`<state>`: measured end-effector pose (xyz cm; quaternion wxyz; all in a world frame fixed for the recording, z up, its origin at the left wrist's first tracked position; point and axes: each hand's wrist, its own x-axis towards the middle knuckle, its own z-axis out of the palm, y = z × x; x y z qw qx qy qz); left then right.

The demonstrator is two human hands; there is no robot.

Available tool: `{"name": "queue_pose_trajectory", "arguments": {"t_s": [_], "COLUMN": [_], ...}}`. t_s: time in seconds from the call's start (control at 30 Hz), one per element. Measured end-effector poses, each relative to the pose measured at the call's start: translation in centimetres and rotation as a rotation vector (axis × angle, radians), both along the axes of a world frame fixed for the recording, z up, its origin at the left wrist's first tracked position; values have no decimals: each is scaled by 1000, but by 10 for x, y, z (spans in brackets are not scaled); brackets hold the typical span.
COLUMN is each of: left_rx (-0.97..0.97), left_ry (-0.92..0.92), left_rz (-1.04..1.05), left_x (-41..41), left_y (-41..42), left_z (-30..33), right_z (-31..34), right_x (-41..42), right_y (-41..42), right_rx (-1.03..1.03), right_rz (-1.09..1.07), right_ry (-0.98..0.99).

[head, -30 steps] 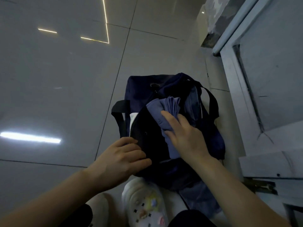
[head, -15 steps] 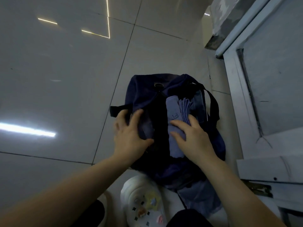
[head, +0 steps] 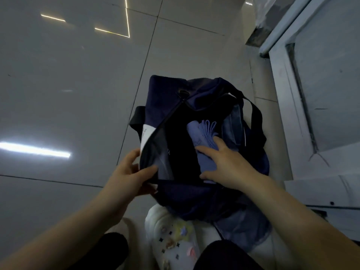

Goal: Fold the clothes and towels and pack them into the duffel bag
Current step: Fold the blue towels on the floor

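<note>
A navy duffel bag (head: 167, 98) sits on the glossy tiled floor (head: 68, 84), close to the floor's right edge where a pale panelled door (head: 321, 94) stands. Its top is unzipped and gapes wide, showing a dark interior. The person's left hand (head: 128, 172) grips the near left edge of the opening, thumb inside the lip and the other fingers (head: 130, 155) curled round the outside, holding that side pulled out. The right hand (head: 229, 164) lies flat on a folded periwinkle-blue towel (head: 202, 133) that stands on edge inside the right half of the bag; its fingers (head: 206, 150) are straight and spread, pressing the cloth rather than curling round it, with the thumb at the towel's near end. The towel's layered folds fan out at the far end, just beside a piece of blue denim (head: 232, 121) tucked against the bag's right wall. A black strap (head: 255, 115) arches over that right side, and another black strap (head: 137, 118) hangs on the left. More denim (head: 243, 228) lies on the floor beneath the bag's near end, touching a white clog (head: 173, 244) dotted with small charms.
</note>
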<state>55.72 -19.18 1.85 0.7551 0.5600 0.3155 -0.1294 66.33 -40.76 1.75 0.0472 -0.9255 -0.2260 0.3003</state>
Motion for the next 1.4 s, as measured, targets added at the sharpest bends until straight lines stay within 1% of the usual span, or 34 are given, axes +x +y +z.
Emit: {"name": "queue_pose_trajectory", "arguments": {"t_s": [0.03,0.1,0.2,0.3,0.37,0.4,0.47,0.53,0.6,0.7,0.77,0.83,0.9,0.93,0.97,1.0,1.03,1.07,1.1,1.13,1.17,1.3,1.37,1.4], "left_rx": [97,300,565,756,803,800,761,714,683,599,562,570,574,571,570,569,567,567,567,561,555,567,541,525], "left_ry": [-3,1,-13,-35,-19,-9,-8,-13,-7,1,-22,-41,-46,-47,-46,-43,-39,-30,-21,-14,-12,-24,-28,-29], "left_rz": [-6,-36,-141,-236,-257,-263,-275,-289,-303,-307,-347,-434,-477,-480,-478,-479,-486,-496,-503,-502,-499,-512,-507,-500], "left_x": [-7,-17,-24,-25,-25,-24,-23,-21,-19,-21,-25,-28,-29,-30,-31,-32,-34,-36,-38,-39,-41,-43,-42,-42], "left_y": [5,12,21,27,31,33,34,33,33,31,24,13,5,4,4,5,7,9,11,13,15,12,9,10], "left_z": [1,-1,-4,0,4,5,6,8,11,15,16,17,15,13,11,9,6,5,4,3,2,-2,-4,-5], "right_z": [1,-4,-15,-20,-22,-23,-27,-26,-24,-25,-24,-16,-6,-4,-4,-6,-8,-12,-18,-23,-30,-44,-51,-51], "right_x": [-3,-11,-22,-29,-28,-26,-23,-22,-22,-18,-18,-23,-31,-33,-33,-32,-29,-26,-23,-20,-17,-19,-20,-19], "right_y": [4,14,31,44,48,48,45,41,38,34,31,26,23,24,25,28,30,31,31,29,26,27,25,27], "right_rx": [-1,5,16,-5,-20,-12,21,-5,-74,-248,-338,-373,-320,-241,-138,-39,43,48,-5,-96,-168,-289,-233,-197], "right_rz": [15,41,97,208,175,135,84,69,92,173,169,129,136,166,196,223,265,334,421,506,569,766,775,752], "right_ry": [5,-55,-119,-11,94,129,122,131,171,199,196,118,-77,-189,-258,-236,-160,-40,78,143,141,-4,-67,-16]}}
